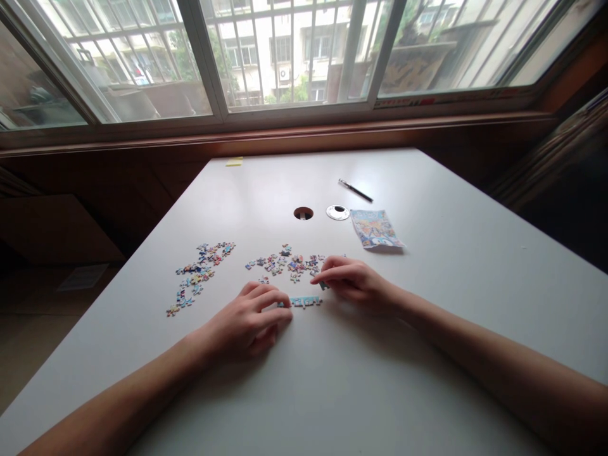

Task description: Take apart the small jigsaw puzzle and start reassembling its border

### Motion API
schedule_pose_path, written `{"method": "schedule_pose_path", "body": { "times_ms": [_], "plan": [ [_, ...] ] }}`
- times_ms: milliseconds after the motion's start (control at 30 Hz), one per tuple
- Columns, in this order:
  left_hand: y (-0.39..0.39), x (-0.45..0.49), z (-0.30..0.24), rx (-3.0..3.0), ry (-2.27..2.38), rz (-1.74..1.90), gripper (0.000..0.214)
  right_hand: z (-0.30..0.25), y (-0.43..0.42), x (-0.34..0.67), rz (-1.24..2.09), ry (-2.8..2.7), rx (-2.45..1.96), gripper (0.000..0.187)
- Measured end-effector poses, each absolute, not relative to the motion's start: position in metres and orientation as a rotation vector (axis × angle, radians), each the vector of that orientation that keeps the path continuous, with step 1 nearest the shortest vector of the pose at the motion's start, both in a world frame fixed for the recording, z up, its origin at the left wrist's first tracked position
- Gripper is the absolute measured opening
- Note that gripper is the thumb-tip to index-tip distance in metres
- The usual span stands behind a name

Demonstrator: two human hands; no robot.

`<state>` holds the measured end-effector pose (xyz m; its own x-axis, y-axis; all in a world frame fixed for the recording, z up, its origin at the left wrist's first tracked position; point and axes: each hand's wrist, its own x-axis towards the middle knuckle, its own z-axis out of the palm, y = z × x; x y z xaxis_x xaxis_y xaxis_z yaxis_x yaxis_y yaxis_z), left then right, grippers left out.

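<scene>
On the table (pixel 332 392), a puzzle strip (pixel 306 302) is being touched by the left hand's (pixel 259 313) fingers, can't tell if it's gripped tho; a teal piece (pixel 323 285) looks pinched by the right hand (pixel 354 278).

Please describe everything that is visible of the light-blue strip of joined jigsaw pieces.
The light-blue strip of joined jigsaw pieces looks like printed cardboard, with paler patches and a knobbed near edge. It lies flat on the smooth white table, running left to right. The bare left hand partly hides its left end; contact there is unclear.
</scene>
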<state>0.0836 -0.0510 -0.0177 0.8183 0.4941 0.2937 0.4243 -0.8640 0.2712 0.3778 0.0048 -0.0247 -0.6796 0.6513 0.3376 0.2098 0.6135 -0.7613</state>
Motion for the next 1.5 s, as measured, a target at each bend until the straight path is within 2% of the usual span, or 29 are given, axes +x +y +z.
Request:
{"method": "schedule_pose_path", "body": {
  "times_ms": [100, 267, 467, 800, 1500],
  "plan": [
    [-0.0512, 0.0835, -0.0178, 2.804, 0.712, 0.529, 0.035, -0.0243, 0.0049, 0.3772, 0.921, -2.254, -0.677, 0.028],
    [-0.0509, 0.0831, -0.0185, 2.796, 0.714, 0.527, 0.036, -0.0238, 0.0047, 0.3763, 0.894, -2.256, -0.756, 0.021],
    [-0.0509, 0.0830, -0.0191, 2.810, 0.725, 0.527, 0.035, -0.0212, 0.0031, 0.3751, 0.898, -2.285, -0.740, 0.029],
    [-0.0512, 0.0836, -0.0184, 2.819, 0.716, 0.533, 0.036, -0.0199, 0.0014, 0.3776, 1.119, -2.163, -0.791, 0.015],
    [-0.0503, 0.0840, -0.0181, 2.809, 0.706, 0.532, 0.036, -0.0190, 0.0004, 0.3811, 1.089, -2.297, -0.692, 0.012]
  ]
}}
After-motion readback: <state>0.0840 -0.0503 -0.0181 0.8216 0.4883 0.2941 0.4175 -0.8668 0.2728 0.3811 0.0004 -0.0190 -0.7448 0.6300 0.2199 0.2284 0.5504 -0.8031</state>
